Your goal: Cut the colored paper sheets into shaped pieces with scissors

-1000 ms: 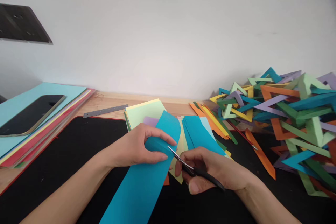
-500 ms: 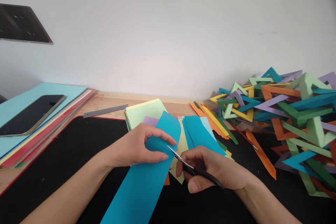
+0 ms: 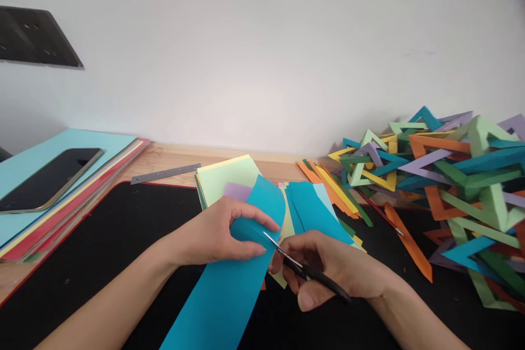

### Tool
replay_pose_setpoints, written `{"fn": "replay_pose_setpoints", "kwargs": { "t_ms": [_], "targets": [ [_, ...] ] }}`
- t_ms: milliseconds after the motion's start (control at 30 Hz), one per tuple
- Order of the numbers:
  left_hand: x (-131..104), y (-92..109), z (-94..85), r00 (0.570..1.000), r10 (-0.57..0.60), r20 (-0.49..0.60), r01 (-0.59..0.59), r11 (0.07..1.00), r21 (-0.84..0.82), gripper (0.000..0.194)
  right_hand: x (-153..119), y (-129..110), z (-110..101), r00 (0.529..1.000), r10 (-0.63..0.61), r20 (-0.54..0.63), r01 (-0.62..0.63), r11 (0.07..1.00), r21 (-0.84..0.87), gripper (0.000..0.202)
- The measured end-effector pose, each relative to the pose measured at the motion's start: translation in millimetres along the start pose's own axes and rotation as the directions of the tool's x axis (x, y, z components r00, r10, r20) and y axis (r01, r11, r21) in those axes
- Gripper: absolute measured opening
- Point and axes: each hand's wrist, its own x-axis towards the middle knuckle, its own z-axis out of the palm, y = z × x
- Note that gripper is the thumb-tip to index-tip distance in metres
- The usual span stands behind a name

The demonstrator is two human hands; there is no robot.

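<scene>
My left hand (image 3: 229,232) grips a long blue paper strip (image 3: 223,290), its thumb and fingers spread along the strip near the upper end. The strip bends upward at its top and runs down past the bottom of the view. In my right hand (image 3: 315,262) is a pair of scissors (image 3: 303,270) with black handles. Its blades lie across the strip at the right edge, their tips between my left thumb and fingers. Part of my right fingers is hidden behind the scissors. Cut blue paper pieces (image 3: 314,210) lie just beyond my right hand.
A heap of folded paper frames (image 3: 455,175) stands at the right. Orange and yellow strips (image 3: 334,188) lie before it, near a red-handled tool (image 3: 381,210). Left are a phone (image 3: 49,178) on coloured sheets (image 3: 102,139), a metal ruler (image 3: 166,174) and a paper stack (image 3: 225,172).
Both hands, the scissors and the blue strip have shifted slightly right and down. The scissors' tips remain on the strip between my left thumb and fingers.
</scene>
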Motion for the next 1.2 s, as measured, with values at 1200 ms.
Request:
{"fn": "replay_pose_setpoints", "kwargs": {
  "t_ms": [1200],
  "targets": [
    [-0.7,2.4,0.3,1.0,0.004,0.01,-0.004,1.0,-0.014,0.03,0.6,4.7,-0.5,0.999,-0.02,-0.028,0.018,0.999,-0.044,0.038]
  ]
}}
